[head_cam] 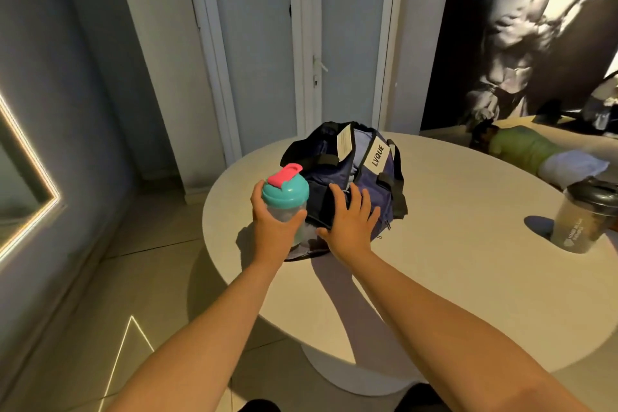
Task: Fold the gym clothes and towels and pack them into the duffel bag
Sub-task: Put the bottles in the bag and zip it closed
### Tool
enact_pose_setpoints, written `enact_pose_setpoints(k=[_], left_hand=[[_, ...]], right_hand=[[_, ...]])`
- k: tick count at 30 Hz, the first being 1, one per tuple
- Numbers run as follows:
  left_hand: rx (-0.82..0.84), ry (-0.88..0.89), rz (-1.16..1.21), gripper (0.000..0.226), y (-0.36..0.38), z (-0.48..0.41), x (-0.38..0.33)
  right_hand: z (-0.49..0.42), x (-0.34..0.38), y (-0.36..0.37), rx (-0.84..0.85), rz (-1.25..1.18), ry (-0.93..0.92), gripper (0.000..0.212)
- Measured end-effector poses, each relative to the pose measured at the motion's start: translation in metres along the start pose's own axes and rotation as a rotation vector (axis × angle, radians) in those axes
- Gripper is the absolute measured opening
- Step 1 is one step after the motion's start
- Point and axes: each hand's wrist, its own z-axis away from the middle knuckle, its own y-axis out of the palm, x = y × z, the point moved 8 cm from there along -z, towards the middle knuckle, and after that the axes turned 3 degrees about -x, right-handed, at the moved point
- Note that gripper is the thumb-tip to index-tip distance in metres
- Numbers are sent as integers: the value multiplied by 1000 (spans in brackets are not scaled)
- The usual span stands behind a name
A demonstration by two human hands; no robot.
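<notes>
Packing seems underway at the table's (434, 278) left edge: left hand (272, 231) grips a teal-lidded shaker bottle (284, 199), right hand (351, 224) presses open-palmed on the duffel bag (378, 184), whose pocket likely needs opening next.

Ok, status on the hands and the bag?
Left hand grips teal-lidded shaker. Right hand flat on duffel bag, top open. Green garment and white towel unpacked, far right.

Dim, warm light; wide-angle edge distortion
</notes>
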Motion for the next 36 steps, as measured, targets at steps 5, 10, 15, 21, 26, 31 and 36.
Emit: enact_pose_setpoints(k=[5,10,15,21,26,31,36], left_hand=[[16,-14,-89,100,11,4,28],[16,14,-153,103,7,2,38],[28,28,-200,104,7,2,40],[154,113,-251,105,29,2,21],[146,152,-313,98,52,-6,1],[59,50,-220,85,48,-8,0],[62,-92,-149,81,56,-6,22]], right_hand=[[-16,-9,22,-7,83,61,97],[-35,-4,9,-101,79,17,62],[-67,5,-28,-148,-212,-20,51],[-104,22,-59,-188,-575,-68,46],[-98,30,-48,-110,-615,-117,48],[-101,18,-52,-98,-610,-154,44],[-99,20,-56,-93,-595,-208,46]])
